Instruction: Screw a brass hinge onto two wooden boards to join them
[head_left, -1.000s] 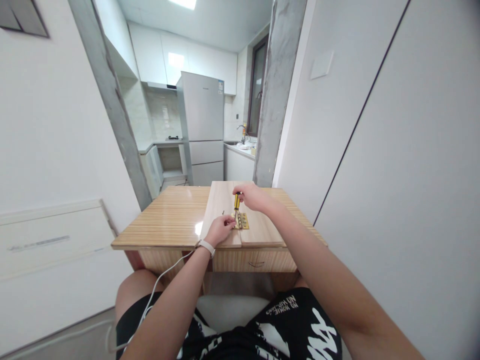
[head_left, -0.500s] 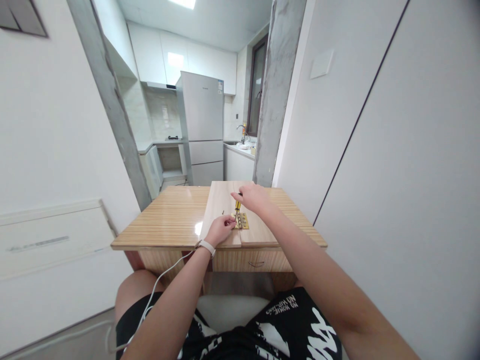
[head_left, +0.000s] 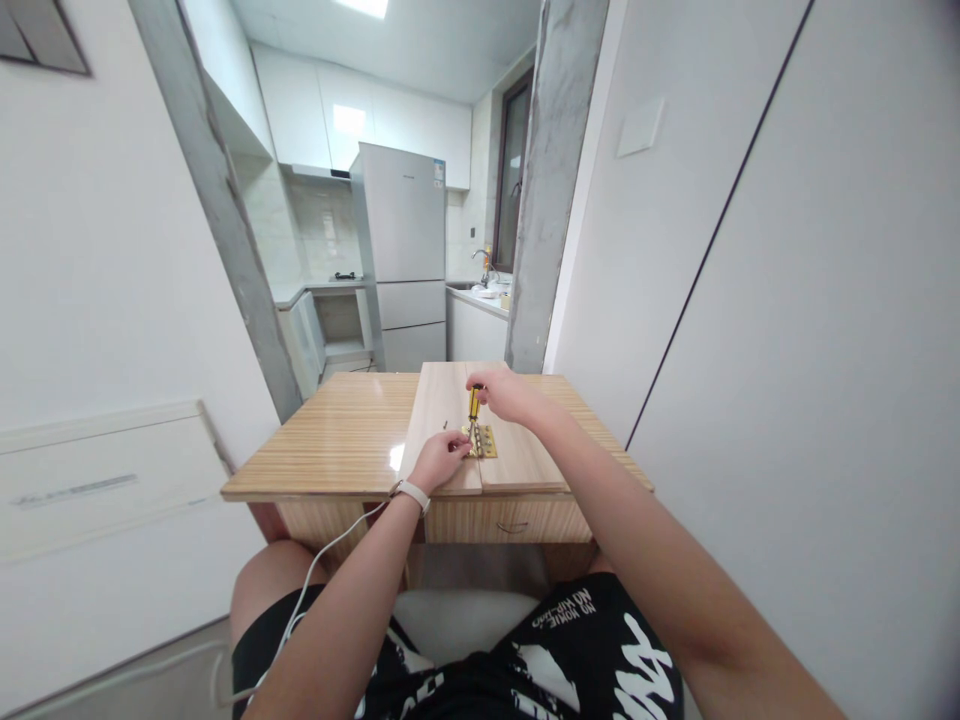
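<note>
My right hand (head_left: 501,393) is closed on the yellow-and-black handle of a screwdriver (head_left: 474,404), which stands nearly upright with its tip down at a brass hinge (head_left: 486,443). The hinge lies flat across the seam between two pale wooden boards (head_left: 439,400). At the hinge's left leaf, my left hand (head_left: 444,456) has its fingers pinched together near the screwdriver's tip; what they hold, if anything, is too small to make out. One small dark screw (head_left: 445,425) is on the left board, just beyond my left hand.
The boards rest on a striped wooden table (head_left: 330,440) with a drawer (head_left: 517,522) below its front edge. A white cable (head_left: 319,560) runs from my left wrist down past my leg. Beyond the table stands a grey fridge (head_left: 405,220); a white wall (head_left: 750,300) rises at the right.
My right hand has shifted its grip on the screwdriver's handle, its fingers now curled round the top and more of the handle showing. My left hand stays in place at the hinge.
</note>
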